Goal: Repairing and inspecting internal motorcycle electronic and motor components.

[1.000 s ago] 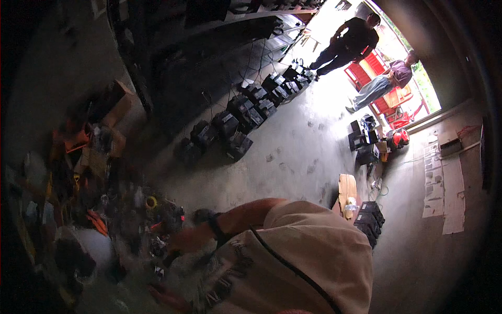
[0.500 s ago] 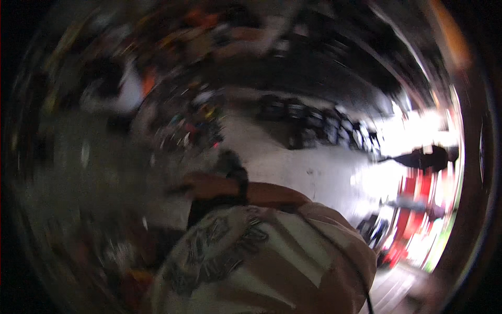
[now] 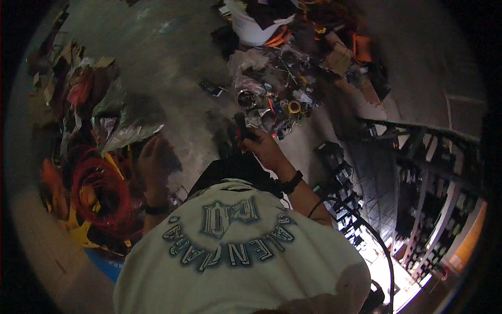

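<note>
My right hand [image 3: 265, 150] is in front of my body, its fingers closed round a short dark object [image 3: 240, 124] with a touch of red. Its kind I cannot make out. On the left, my left hand [image 3: 153, 156] hangs in shadow beside a coil of red cable [image 3: 102, 193] and a crumpled sheet of clear plastic [image 3: 123, 120]. Shadow and blur hide its fingers. Beyond my right hand lies a heap of scraps with a roll of yellow tape [image 3: 294, 107] and a round dark spool [image 3: 246, 98].
A dark phone-like slab [image 3: 212, 88] lies on the concrete floor [image 3: 183, 68]. Farther off are a white sack [image 3: 253, 30] and orange pieces [image 3: 362, 48]. Black racking [image 3: 429, 172] with stacked dark items stands at the right. A black cable [image 3: 376, 235] hangs near my right arm.
The view has swung round from a blurred look toward a bright opening. Now both hands show, with the scrap heap ahead and the red cable coil at the left.
</note>
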A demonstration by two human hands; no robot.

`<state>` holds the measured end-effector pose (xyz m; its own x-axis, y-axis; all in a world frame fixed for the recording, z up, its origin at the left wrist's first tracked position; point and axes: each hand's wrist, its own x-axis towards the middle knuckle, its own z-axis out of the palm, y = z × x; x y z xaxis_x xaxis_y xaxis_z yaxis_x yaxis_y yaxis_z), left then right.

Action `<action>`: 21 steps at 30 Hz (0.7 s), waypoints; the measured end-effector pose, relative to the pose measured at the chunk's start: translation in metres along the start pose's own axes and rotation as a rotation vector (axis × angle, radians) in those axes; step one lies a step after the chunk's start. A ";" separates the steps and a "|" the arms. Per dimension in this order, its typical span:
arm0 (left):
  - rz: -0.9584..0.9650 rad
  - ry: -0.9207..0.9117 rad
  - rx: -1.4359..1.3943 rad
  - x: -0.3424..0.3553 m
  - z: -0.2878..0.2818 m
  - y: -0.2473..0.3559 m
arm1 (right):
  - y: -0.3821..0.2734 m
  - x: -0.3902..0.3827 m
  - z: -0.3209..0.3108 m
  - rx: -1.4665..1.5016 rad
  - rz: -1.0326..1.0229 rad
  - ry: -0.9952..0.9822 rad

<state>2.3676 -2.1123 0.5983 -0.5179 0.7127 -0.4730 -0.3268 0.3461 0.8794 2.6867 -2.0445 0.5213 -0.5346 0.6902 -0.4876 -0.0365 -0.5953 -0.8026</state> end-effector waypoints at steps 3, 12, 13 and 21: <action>0.052 0.066 0.031 0.021 0.014 0.007 | -0.018 0.030 -0.012 0.140 -0.033 -0.021; -0.004 0.119 -0.096 0.077 0.025 0.040 | -0.065 0.118 -0.031 -0.068 -0.023 -0.082; -0.043 0.098 -0.144 0.086 0.024 0.042 | -0.063 0.129 -0.034 -0.117 -0.027 -0.033; -0.026 0.224 -0.097 0.172 0.019 0.071 | -0.113 0.219 -0.042 -0.158 0.017 0.117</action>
<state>2.2704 -1.9534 0.5808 -0.6674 0.5471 -0.5052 -0.4115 0.2945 0.8625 2.6095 -1.8090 0.4906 -0.4320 0.7291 -0.5308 0.1100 -0.5416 -0.8334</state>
